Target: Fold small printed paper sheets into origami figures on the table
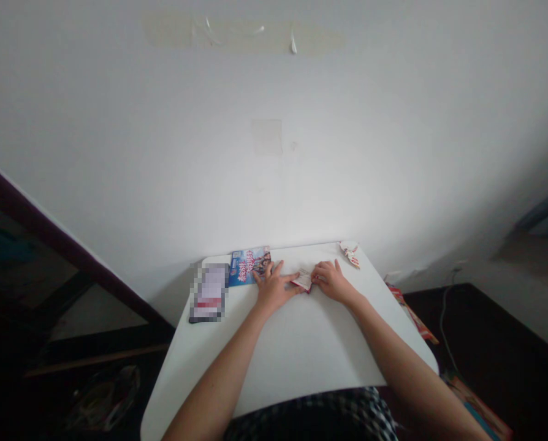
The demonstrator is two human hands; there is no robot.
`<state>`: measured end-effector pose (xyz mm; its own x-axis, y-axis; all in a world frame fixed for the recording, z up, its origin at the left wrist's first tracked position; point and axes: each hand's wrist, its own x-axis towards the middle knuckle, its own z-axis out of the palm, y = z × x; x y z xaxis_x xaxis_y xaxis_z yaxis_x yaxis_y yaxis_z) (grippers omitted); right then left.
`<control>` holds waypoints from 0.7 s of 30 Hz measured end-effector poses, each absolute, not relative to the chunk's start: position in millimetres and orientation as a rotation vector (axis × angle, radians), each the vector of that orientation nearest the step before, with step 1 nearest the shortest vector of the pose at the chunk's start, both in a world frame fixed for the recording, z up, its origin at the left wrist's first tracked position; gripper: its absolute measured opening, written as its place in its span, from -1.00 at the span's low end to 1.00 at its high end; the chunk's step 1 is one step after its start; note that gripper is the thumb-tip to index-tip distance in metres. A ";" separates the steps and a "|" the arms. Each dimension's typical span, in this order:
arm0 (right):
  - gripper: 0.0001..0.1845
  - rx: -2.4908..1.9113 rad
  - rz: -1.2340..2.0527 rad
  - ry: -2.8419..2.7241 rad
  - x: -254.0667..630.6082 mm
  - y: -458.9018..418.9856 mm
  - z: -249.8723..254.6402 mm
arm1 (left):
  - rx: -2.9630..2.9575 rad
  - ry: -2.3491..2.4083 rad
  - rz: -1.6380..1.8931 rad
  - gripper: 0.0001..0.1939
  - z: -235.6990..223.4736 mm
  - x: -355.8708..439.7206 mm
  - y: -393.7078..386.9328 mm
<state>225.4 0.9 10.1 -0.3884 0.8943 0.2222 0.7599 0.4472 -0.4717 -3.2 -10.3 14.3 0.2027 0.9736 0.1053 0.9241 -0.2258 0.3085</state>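
Hands (274,289), splayed and curled, on paper (303,279)

Open tabletop (311,349) between forearms (230,367), wall (347,153) blocking behind, blurred rectangular item (209,294) obstructing left

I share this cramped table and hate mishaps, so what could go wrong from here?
The small paper piece could crease or tear, as the left hand and right hand are both at it.
The blue card might get nudged, since fingers of the left hand reach over its edge.
The crumpled scrap lies near the far right corner of the table; a sweep of the right hand could knock it off.
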 end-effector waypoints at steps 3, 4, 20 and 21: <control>-0.83 -1.397 0.405 -2.247 224.0 0.2 10.8 | 2.288 1.821 0.407 -0.51 15.3 -3.5 -10.4; -0.84 -1.399 0.401 -2.238 223.3 -0.1 11.1 | 2.287 1.816 0.411 -0.51 15.4 -3.6 -10.6; -0.84 -1.366 0.366 -2.209 221.6 -4.0 12.9 | 2.306 1.735 0.471 -0.37 10.3 -6.8 -7.3; -0.84 -1.363 0.359 -2.208 221.3 -4.3 13.3 | 2.307 1.730 0.489 -0.41 9.6 -7.0 -7.0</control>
<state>221.3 -4.3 13.3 -0.3611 0.8872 0.2874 0.7504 0.4594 -0.4753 -7.0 -7.0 9.6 0.2530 0.9583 0.1332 0.8863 -0.2847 0.3652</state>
